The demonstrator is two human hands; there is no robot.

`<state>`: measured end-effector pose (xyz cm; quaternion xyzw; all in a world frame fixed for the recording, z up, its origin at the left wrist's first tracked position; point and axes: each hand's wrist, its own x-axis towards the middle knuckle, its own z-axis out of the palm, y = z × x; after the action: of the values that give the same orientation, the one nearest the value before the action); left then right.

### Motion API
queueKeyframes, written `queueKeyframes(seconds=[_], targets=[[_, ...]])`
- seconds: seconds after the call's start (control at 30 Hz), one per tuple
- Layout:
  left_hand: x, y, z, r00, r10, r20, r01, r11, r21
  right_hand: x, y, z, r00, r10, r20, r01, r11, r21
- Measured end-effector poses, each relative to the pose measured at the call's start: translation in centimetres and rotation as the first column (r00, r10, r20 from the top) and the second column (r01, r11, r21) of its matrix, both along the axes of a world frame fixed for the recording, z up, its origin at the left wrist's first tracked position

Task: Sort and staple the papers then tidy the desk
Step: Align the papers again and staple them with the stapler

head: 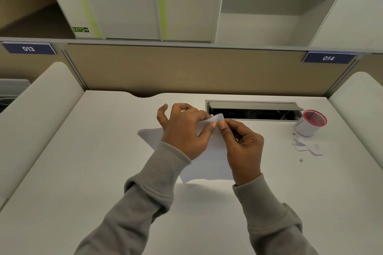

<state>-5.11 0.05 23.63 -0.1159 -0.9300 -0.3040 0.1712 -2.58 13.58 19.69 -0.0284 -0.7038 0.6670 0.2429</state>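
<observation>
A small stack of white papers (209, 163) lies on the white desk (83, 161), turned at an angle. My left hand (182, 130) rests on the stack and pinches its lifted far corner between thumb and fingers. Beside it, my right hand (242, 145) pinches the same corner with thumb and forefinger. The raised corner (217, 119) curls upward between both hands. No stapler is in view.
An open cable tray (252, 109) is set into the desk behind the hands. A white cup with a red rim (309, 123) stands at the right, with scraps of torn paper (308, 147) in front of it. Padded dividers flank both sides.
</observation>
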Motion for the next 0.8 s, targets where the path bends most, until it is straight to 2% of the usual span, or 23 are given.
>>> queueKeyframes(seconds=[0.17,0.5,0.7,0.8], targets=[[0.0,-0.2,0.1,1.0,-0.02,0.01,0.02,1.0,0.006,0.0,0.8,0.3,0.994,0.086,0.069,-0.085,0.996,-0.016],[0.4,0.0,0.0,0.998,-0.037,-0.044,0.036,0.999,-0.006,0.0,0.8,0.1,0.989,0.085,0.124,-0.08,0.996,-0.047],[0.0,-0.3,0.1,0.998,-0.025,-0.052,0.024,1.0,-0.012,0.1,1.3,0.1,0.972,0.185,0.146,-0.178,0.982,-0.065],[0.0,-0.1,0.0,0.997,-0.006,-0.081,0.005,1.0,-0.02,0.0,1.2,0.1,0.976,0.157,0.15,-0.147,0.986,-0.075]])
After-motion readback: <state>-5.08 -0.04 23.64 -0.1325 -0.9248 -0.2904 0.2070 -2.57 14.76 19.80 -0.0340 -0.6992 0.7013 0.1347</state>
